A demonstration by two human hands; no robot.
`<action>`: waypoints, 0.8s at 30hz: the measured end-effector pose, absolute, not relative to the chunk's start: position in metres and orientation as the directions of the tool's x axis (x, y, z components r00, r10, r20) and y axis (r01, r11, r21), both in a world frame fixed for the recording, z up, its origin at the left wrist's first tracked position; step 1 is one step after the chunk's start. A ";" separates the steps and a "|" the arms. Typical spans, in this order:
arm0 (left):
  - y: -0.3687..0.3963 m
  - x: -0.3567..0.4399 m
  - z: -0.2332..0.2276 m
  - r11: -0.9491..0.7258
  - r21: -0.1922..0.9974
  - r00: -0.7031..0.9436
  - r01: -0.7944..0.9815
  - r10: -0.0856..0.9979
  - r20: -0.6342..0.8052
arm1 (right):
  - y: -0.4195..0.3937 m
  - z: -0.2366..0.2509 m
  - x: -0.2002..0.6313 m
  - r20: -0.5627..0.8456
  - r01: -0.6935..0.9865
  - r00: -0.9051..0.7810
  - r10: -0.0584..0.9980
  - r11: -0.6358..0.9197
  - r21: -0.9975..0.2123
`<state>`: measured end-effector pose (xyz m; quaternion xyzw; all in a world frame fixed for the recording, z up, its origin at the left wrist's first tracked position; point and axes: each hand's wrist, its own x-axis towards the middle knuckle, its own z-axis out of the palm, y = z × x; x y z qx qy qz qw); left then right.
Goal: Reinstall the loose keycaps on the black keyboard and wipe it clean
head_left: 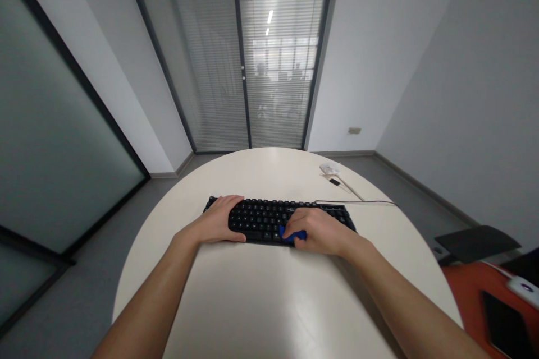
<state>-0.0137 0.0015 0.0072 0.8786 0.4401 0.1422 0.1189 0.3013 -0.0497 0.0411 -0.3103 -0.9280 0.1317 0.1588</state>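
Right hand (322, 231): lies palm down on the right half of the keyboard, fingers curled around a small blue object (293, 235) pressed against the front row of keys; only a corner of the blue thing shows, so what it is cannot be told.
Left hand (221, 220): wraps the left end of the keyboard, thumb along the front edge, fingers over the back edge; it grips the keyboard's end and nothing else.
Keyboard (265, 219): black, flat on the table, lying across the view between the two hands, near the middle of the table.
Cable (357, 202): thin and dark, runs from the keyboard's back right corner toward the table's right rim.
Table (261, 291): round, cream-white top; both forearms reach over its near part.
Small items (332, 174): a pale object and a small dark one with a thin stick beside them, on the far right of the table, well apart from the keyboard.
Containers: none shows on the table.
Chair (475, 241): dark back, off the table's right edge.
Orange surface (471, 291): at lower right, bearing a dark flat device (505, 328) and a white object (524, 290).
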 end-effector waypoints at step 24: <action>-0.011 0.020 -0.006 -0.637 0.169 0.589 0.752 0.765 0.259 | -0.023 0.004 0.290 0.449 0.771 -0.449 0.773 0.589 -0.243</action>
